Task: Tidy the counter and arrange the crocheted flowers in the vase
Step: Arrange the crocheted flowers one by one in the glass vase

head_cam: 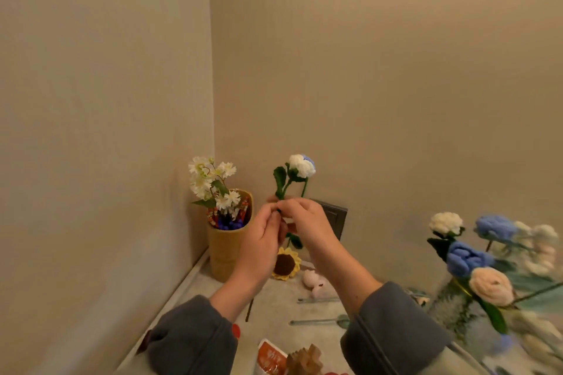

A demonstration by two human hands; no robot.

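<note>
The left hand (262, 240) and right hand (307, 225) meet fingertip to fingertip, both pinching the green stem of a white-and-blue crocheted flower (303, 165). It is held upright in the air above the counter (274, 307), its head above the knuckles and the stem's lower end hidden behind the hands.

Bare wall stands above and behind the bloom. To the left, near the left hand, a tan cup (225, 253) of white blossoms and pens fills the corner, where the counter's raised lip meets the wall. To the right, well apart, the glass vase (457, 307) is blurred and holds white, blue and peach blooms (466, 257).

Below the hands a crocheted sunflower (285, 265) lies on the pale counter, with pink pieces (313, 281) and two thin hooks (318, 300) beside it. An orange packet (271, 356) sits at the near edge. A dark wall plate (333, 219) shows behind the right hand.
</note>
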